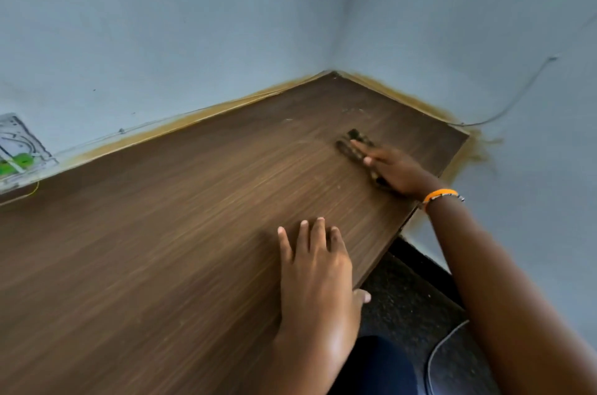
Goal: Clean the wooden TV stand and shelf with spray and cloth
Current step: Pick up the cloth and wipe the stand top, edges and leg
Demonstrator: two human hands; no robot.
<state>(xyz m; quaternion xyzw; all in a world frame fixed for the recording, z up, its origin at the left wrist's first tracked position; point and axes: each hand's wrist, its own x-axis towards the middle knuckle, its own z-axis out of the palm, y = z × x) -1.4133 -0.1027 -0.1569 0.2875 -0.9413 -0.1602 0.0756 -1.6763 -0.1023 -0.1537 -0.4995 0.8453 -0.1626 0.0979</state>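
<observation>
Far left of the wooden top [168, 233], an open wall box [19, 149] with green parts sits against the wall. The left hand [315, 278] lies flat near the top's front edge, fingers straight, thumb over the lip, holding nothing. Right of it, toward the top's far corner, the right hand [395, 170] presses with straight fingers on a dark patterned cloth [353, 145], which looks soft, light and likely to bunch, so a flat palm suits it better than a pinch. The top seems stiff and smooth. Walls close two sides; a thin cable [517, 94] hangs just beyond the right end, leaving open room leftward.
</observation>
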